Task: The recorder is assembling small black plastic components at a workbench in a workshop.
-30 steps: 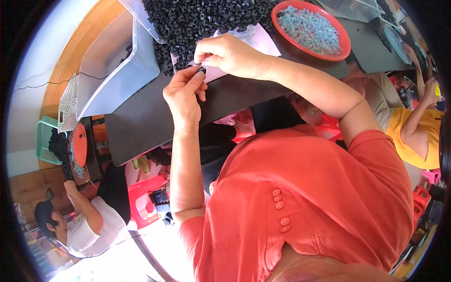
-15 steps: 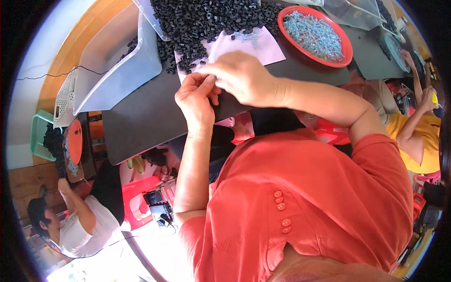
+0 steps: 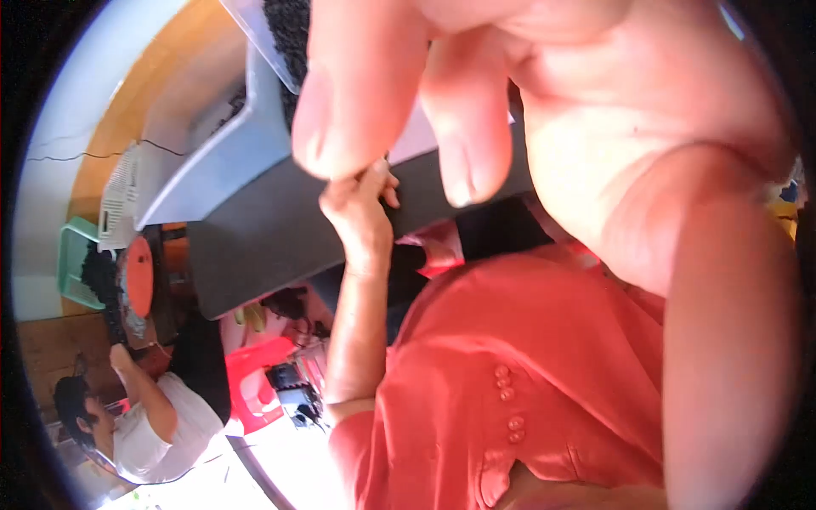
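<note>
Left hand: my bare left hand (image 3: pixel 361 219) is over the near edge of the dark, flat surface (image 3: pixel 255 234), thumb closed against bent fingers; any content is hidden.
Right hand: my bare right hand (image 3: pixel 595 98) looms high, wrist bent, two fingers hanging apart; whether it grips anything, I cannot tell.
Black pieces: the small black pieces (image 3: pixel 291 34) lie toward the far edge, beside the translucent plastic bin (image 3: pixel 223 166), mostly covered.

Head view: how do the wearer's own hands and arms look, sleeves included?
The left hand and right hand are bare, with no glove or bracelet showing. The short left sleeve of a red shirt ends near the elbow; the right sleeve cannot be made out.
</note>
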`<action>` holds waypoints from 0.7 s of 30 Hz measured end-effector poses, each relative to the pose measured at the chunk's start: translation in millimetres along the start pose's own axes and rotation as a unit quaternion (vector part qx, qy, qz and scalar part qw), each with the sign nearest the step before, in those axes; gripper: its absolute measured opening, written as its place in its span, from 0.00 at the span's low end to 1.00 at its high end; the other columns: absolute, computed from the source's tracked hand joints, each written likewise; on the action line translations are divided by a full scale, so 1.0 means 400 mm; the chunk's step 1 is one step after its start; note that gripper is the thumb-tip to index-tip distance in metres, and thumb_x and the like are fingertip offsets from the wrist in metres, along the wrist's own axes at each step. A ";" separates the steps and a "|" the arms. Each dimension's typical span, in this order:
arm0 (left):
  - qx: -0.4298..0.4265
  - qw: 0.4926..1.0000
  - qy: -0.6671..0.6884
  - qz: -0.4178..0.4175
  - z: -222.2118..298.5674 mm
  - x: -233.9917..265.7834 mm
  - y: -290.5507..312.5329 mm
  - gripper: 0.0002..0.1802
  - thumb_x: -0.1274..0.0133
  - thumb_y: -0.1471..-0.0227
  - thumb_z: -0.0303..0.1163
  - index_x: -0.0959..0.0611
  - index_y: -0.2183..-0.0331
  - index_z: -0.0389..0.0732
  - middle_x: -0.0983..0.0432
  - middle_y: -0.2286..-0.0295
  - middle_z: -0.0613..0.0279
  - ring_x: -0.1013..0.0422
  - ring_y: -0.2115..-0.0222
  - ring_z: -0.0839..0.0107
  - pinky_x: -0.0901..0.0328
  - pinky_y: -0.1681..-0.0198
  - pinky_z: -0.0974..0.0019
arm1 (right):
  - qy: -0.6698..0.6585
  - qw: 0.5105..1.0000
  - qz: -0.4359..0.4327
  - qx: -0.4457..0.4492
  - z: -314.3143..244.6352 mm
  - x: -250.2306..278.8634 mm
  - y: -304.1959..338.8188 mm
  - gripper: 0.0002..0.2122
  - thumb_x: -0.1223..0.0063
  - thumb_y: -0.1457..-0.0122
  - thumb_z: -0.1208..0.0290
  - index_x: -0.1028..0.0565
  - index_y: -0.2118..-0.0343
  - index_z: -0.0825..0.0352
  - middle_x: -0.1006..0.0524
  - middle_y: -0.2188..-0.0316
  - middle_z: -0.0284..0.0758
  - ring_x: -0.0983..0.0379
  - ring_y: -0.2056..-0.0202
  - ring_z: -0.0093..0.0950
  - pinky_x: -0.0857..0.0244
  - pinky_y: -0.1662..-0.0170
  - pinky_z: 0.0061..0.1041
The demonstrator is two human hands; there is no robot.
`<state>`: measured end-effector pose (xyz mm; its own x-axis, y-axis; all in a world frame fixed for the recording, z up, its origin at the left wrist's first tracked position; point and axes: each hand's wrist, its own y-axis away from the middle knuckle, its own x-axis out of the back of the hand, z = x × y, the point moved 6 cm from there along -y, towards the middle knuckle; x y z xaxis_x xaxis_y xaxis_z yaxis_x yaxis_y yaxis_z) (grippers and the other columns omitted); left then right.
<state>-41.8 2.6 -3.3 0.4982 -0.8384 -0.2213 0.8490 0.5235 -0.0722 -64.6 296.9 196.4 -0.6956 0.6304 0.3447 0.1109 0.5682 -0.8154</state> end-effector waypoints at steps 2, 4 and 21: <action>-0.107 0.991 -0.072 0.026 0.037 0.065 0.011 0.09 0.47 0.49 0.19 0.20 0.63 0.31 0.27 0.81 0.61 0.37 0.86 0.80 0.42 0.82 0.77 | -0.063 0.997 0.016 0.038 0.155 -0.194 -0.165 0.16 0.43 0.53 0.74 0.28 0.63 0.79 0.25 0.61 0.48 0.29 0.57 0.38 0.36 0.53 0.29; -0.005 0.996 0.071 -0.053 -0.007 -0.027 -0.007 0.06 0.46 0.48 0.20 0.20 0.65 0.32 0.27 0.81 0.63 0.37 0.85 0.82 0.43 0.81 0.78 | -0.031 0.999 0.002 0.042 0.259 0.038 -0.177 0.16 0.43 0.53 0.74 0.28 0.63 0.79 0.25 0.61 0.47 0.29 0.57 0.37 0.36 0.53 0.29; 0.008 0.999 0.031 -0.031 0.007 0.011 -0.010 0.06 0.46 0.49 0.19 0.20 0.66 0.31 0.27 0.79 0.63 0.36 0.84 0.81 0.42 0.81 0.78 | -0.051 0.996 0.040 0.062 0.108 -0.049 -0.135 0.16 0.43 0.54 0.74 0.28 0.63 0.79 0.25 0.61 0.46 0.28 0.57 0.36 0.36 0.53 0.28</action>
<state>-42.6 -3.7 -1.3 0.4333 -0.8575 -0.2773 0.8804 0.4685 -0.0729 -87.9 231.1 213.4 -0.7572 0.6107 0.2320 0.0850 0.4442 -0.8919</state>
